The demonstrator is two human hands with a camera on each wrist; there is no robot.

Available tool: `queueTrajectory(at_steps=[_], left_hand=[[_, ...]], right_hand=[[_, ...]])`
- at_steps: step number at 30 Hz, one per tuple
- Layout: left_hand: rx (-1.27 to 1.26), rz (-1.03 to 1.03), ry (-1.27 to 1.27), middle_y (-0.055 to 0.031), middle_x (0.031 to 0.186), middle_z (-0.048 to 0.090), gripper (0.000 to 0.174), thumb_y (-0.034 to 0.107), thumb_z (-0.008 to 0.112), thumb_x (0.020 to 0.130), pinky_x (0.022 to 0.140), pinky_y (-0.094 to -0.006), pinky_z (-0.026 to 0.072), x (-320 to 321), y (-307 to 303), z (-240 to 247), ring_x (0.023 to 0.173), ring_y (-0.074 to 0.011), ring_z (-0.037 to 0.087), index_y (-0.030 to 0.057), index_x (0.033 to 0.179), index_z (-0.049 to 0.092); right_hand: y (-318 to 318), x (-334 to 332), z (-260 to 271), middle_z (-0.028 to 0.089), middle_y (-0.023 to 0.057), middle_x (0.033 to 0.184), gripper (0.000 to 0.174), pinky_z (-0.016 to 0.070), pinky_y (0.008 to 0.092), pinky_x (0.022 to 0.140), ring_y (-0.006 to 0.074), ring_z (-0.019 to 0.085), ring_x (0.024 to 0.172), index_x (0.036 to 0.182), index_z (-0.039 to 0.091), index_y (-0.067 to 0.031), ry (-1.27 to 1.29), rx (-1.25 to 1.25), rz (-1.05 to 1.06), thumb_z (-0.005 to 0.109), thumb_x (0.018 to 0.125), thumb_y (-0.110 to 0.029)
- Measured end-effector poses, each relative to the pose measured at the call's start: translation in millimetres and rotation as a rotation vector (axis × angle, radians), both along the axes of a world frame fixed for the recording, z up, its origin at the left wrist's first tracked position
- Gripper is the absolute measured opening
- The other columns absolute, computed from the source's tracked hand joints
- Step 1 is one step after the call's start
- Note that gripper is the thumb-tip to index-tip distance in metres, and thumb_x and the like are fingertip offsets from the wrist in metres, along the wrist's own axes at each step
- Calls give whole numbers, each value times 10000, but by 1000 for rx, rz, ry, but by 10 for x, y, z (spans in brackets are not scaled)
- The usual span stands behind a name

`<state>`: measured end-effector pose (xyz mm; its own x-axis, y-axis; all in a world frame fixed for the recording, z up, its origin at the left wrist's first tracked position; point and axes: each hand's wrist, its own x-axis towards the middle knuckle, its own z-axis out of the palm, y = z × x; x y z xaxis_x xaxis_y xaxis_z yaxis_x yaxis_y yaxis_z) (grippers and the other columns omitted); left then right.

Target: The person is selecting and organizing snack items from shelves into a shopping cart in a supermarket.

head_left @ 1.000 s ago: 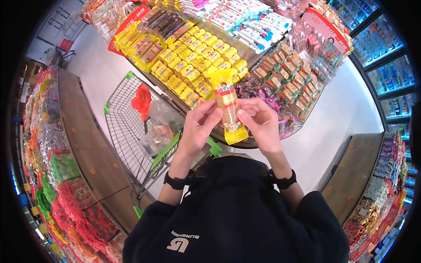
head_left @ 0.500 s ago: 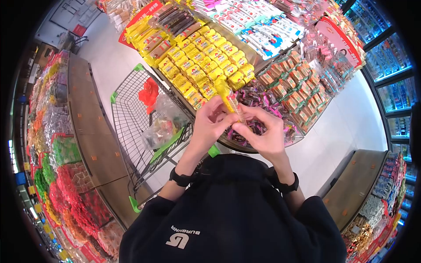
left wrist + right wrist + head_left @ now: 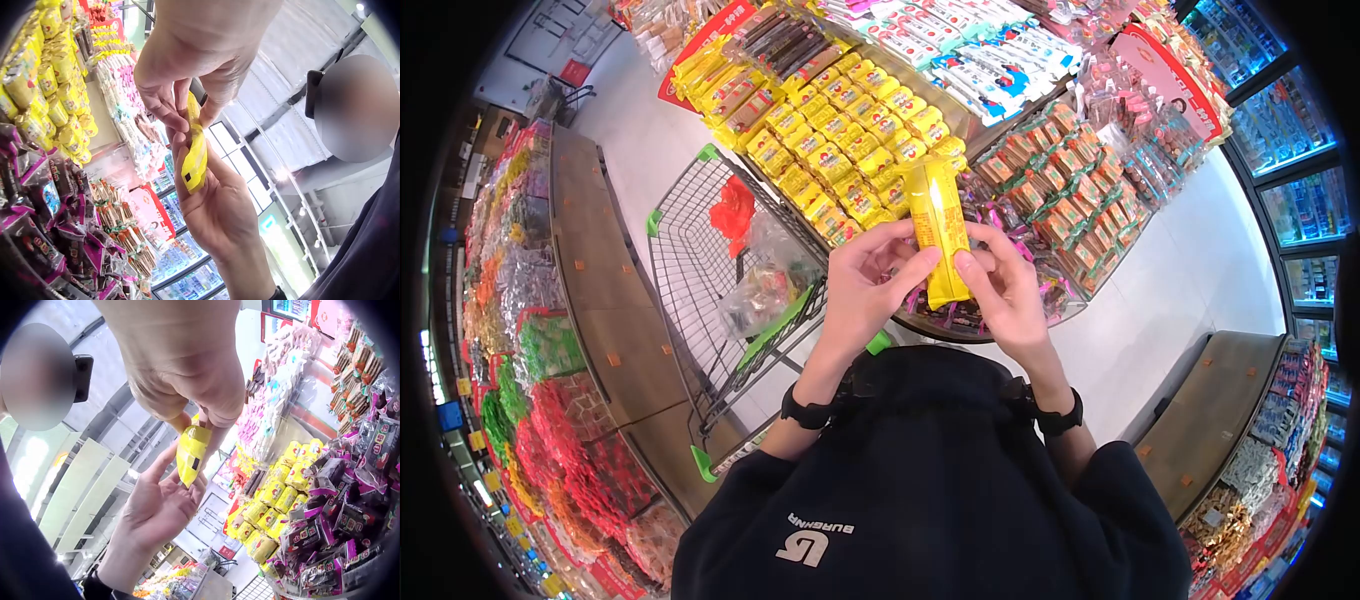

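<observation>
A long yellow snack packet [image 3: 939, 235] is held up in front of the body, its printed, all-yellow face toward the head camera. My left hand [image 3: 870, 290] pinches its left edge between thumb and fingers. On the opposite edge my right hand [image 3: 1008, 295] grips it the same way. In the left wrist view the packet [image 3: 195, 153] appears edge-on between both hands. A small dark square marks its end in the right wrist view. Right behind it lie rows of yellow packets [image 3: 830, 150] and a heap of dark packets with pink ends [image 3: 331, 531].
A wire shopping cart [image 3: 690, 260] with green corners stands at left, holding a red bag [image 3: 732, 215] and a clear plastic bag [image 3: 765, 295]. Brown-and-green packets [image 3: 1065, 185] fill the display's right part. Shelving with candy [image 3: 580, 450] flanks the left; glass-door coolers [image 3: 1310, 210] line the right.
The packet has been turned over: its front with a clear window showed first, then it was tilted edge-on, and now the plain yellow back shows. Both hands have kept hold of it.
</observation>
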<state>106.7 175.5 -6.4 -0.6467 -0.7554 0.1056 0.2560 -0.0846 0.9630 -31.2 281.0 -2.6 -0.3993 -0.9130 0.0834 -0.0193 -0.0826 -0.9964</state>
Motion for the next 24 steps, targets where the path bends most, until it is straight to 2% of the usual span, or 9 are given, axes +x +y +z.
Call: queueTrajectory(at_steps=[6,12,15,18,21,22,24], left_hand=[[30,-37,-17,-107,1055,689,316,-5,676,882,679,-241,510,-15,21,13,821,-102,624,-44,1187,599],[67,-48,0,-74,1010,680,326,-1,696,872,724,-236,513,-22,46,33,818,-89,622,-52,1175,588],[96,-29,10,-77,1001,679,330,-1,699,869,720,-242,511,-26,60,77,801,-96,625,-46,1171,572],[125,16,1,-87,985,679,313,19,692,878,703,-249,506,-14,47,63,783,-113,637,-46,1157,567],[124,32,-39,-102,937,684,269,82,657,918,684,-260,500,23,2,12,768,-135,652,-49,1137,573],[147,27,-37,-107,916,685,260,106,640,933,679,-263,499,30,-13,30,763,-140,655,-49,1131,575],[166,26,-9,-114,881,686,251,140,610,956,674,-268,496,41,-21,65,752,-148,657,-49,1119,582]], right_hand=[[36,6,45,693,44,823,272,460,209,636,12,552,734,1236,534,23,59,-8,-22,560,982,-71],[48,24,44,703,89,966,285,508,247,788,68,612,877,1249,542,35,8,-28,-31,555,984,-70],[52,2,85,685,96,1077,318,495,263,869,87,606,978,1258,554,29,1,-21,32,605,955,-53],[48,-27,125,667,82,1092,344,491,267,880,92,600,1018,1230,574,27,13,-63,78,672,904,-24],[47,-105,76,660,61,1054,365,492,267,878,93,598,1020,1192,591,28,-167,-77,41,727,856,-9],[31,-124,73,657,69,1001,330,515,265,810,113,633,929,1164,584,21,-165,-93,14,715,862,-9],[55,-156,121,659,77,985,322,522,262,753,127,648,860,1159,569,15,-265,-52,-5,702,866,-1]])
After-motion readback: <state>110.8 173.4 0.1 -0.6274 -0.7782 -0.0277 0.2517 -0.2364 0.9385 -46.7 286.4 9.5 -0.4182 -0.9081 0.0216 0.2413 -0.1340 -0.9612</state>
